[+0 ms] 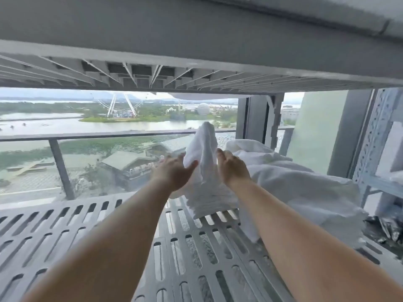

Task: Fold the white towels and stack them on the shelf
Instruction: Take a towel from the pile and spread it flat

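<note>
A white towel (204,149) rises in a peak from the slotted grey shelf (87,232), its lower end spread on the slats. My left hand (174,171) is at its left side, fingers fairly straight and touching the cloth. My right hand (232,166) holds the towel's right side with fingers curled into the fabric. A heap of crumpled white towels (294,182) lies on the shelf right of my right hand.
The shelf above (196,70) hangs low over my arms. A perforated metal upright (370,144) stands at the right. Behind the shelf is a window with a railing (87,136). Dark crinkled plastic (388,229) sits at the right edge.
</note>
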Demonstrator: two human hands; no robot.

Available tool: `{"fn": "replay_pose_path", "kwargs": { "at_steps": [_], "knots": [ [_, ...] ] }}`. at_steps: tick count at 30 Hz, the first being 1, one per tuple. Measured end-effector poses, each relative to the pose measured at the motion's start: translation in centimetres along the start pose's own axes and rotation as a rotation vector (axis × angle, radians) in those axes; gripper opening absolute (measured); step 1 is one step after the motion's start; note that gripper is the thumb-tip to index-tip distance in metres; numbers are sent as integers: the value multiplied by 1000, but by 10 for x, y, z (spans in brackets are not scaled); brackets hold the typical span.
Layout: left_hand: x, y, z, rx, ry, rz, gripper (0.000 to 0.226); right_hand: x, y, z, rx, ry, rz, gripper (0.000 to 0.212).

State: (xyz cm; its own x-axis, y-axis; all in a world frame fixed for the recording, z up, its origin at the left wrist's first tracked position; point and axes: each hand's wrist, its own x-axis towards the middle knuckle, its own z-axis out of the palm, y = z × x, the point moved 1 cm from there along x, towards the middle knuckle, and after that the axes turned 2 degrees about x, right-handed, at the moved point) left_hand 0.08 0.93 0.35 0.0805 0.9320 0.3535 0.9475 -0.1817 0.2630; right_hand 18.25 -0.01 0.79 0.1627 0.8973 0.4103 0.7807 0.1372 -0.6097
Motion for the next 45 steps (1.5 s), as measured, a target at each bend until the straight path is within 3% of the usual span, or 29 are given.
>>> {"fn": "replay_pose_path", "kwargs": {
  "at_steps": [3,9,13,18,24,29,33,35,39,42,45],
  "knots": [
    [14,14,2,-214,30,-7,74,2,7,4,51,-86,-95,45],
    [24,48,3,-593,73,-133,33,13,19,8,399,-188,-85,43],
    [20,52,3,-503,219,-213,21,14,26,8,512,-182,-90,35],
    [-2,42,-3,-351,361,-286,23,15,26,4,452,96,-55,35],
    [-59,14,-18,-206,423,-293,23,21,15,-6,536,114,-42,50],
    [-96,-18,-46,-152,508,-310,23,11,-9,-2,355,-59,-35,69],
    [-127,-51,-65,-134,552,-332,23,-11,-33,13,196,-254,2,68],
    [-143,-70,-77,-146,564,-350,22,-25,-45,22,102,-296,1,57],
    [-177,-118,-105,-136,605,-414,18,-62,-61,42,-101,-247,32,46],
    [-201,-151,-122,-126,678,-452,16,-84,-81,56,-241,-144,-58,45],
    [-215,-175,-133,-101,795,-515,17,-103,-105,72,-234,-115,-118,47]
  ]
}}
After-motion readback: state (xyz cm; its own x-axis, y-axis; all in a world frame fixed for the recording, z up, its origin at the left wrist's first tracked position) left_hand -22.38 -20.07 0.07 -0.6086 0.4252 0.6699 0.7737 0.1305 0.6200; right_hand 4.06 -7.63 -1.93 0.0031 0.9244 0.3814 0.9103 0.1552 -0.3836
